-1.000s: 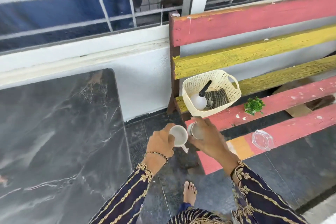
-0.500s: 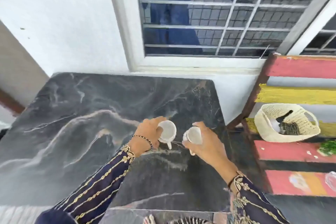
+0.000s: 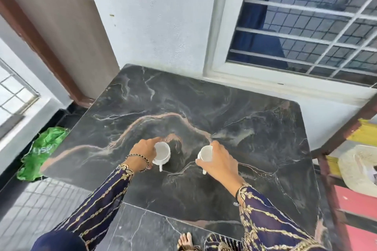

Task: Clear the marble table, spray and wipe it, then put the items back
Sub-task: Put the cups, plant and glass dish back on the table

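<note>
A dark marble desk (image 3: pixel 234 120) stands bare against a white wall below a barred window (image 3: pixel 306 26), as a person in embroidered navy sleeves returns two white cups to its middle. A painted slatted bench (image 3: pixel 350 199) with a cream basket (image 3: pixel 359 169) waits at right, a green bag (image 3: pixel 42 151) on the floor at left.

The left hand (image 3: pixel 143 152) holds a grip clenched around the left cup (image 3: pixel 162 153), which appears to sit on the stone; the right hand (image 3: pixel 219 162) grasps the right cup (image 3: pixel 206 154) from its side, and whether that one has touched down cannot be told.

Both cups stand upright, mouths up, long axes vertical, handles pointing back toward the person. Done well, this step likely means lowering each cup flat and gently onto the hard marble, apart from the other, and letting go only once it is steady.
</note>
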